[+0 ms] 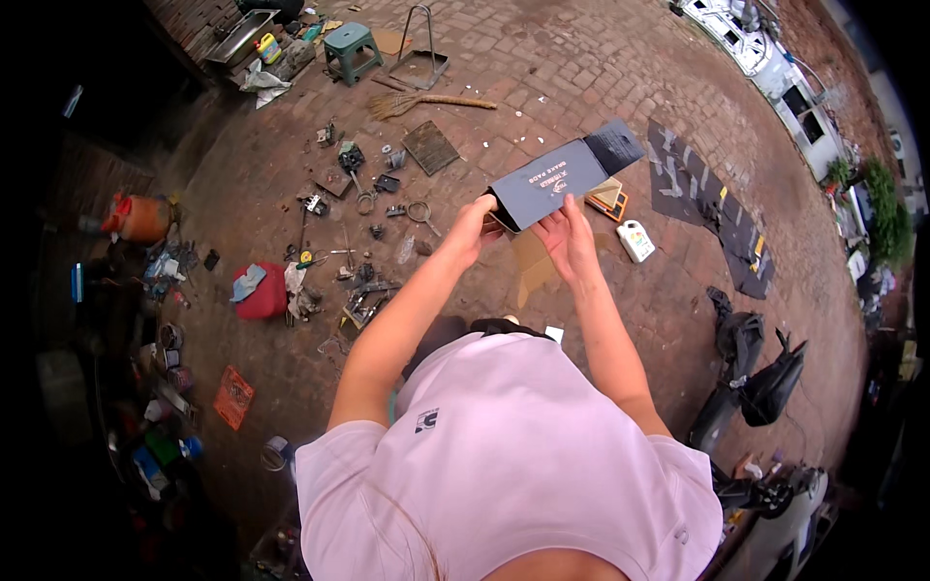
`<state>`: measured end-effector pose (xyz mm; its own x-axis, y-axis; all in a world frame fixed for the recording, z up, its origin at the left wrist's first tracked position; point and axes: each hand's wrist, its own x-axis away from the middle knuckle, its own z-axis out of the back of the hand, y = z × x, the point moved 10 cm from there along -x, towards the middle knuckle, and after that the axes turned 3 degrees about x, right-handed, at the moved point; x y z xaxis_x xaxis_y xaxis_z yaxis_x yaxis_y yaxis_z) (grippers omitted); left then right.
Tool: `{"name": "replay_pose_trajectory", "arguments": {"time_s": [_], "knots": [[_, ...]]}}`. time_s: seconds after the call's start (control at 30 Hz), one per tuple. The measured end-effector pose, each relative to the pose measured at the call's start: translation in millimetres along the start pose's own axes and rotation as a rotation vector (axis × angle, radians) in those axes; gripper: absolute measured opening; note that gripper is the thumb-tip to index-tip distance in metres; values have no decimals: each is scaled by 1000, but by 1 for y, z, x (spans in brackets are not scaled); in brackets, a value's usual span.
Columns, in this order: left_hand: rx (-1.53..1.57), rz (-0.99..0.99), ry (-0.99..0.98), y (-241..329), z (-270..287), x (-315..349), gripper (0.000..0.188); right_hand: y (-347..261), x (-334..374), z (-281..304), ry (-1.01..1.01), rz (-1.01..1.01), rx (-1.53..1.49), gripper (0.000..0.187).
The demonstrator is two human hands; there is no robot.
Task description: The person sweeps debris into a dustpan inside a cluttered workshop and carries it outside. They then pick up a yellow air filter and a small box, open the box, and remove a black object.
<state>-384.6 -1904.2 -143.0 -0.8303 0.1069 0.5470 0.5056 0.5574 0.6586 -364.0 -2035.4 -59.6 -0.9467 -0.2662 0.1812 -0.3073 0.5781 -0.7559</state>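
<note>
Out in front of me I hold a long dark grey cardboard box [547, 184] with light printing on its side. Its far right end has a black flap [614, 145] standing out, unfolded. My left hand [475, 230] is closed round the near left end, with the thumb at the edge and fingers under it. My right hand [570, 237] grips the lower edge, its thumb up against the printed side. Whatever the box contains is hidden. Below it, a flattened piece of brown cardboard [535, 269] lies on the brick ground.
Several greasy metal parts and tools [363, 295] lie to the left, near a red container [260, 292]. A white jug [635, 241] stands right of my hands. Farther off are a broom [426, 102] and a green stool [352, 48]. Dark taped sheeting [712, 208] lies right.
</note>
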Motion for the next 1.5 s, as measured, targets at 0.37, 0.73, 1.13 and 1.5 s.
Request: {"name": "replay_pose_trajectory", "arguments": {"time_s": [0.37, 0.73, 1.13, 1.5], "knots": [[-293, -596, -189, 45, -42, 23, 81, -3, 3, -10, 104, -45, -43, 30], [-224, -801, -123, 84, -49, 46, 60, -28, 10, -41, 78, 184, 31, 34], [-749, -939, 121, 90, -57, -1, 36, -34, 0, -2, 323, 234, 106, 37], [-1097, -904, 240, 69, -70, -12, 30, 3, -17, 64, 556, -130, -150, 28]]}}
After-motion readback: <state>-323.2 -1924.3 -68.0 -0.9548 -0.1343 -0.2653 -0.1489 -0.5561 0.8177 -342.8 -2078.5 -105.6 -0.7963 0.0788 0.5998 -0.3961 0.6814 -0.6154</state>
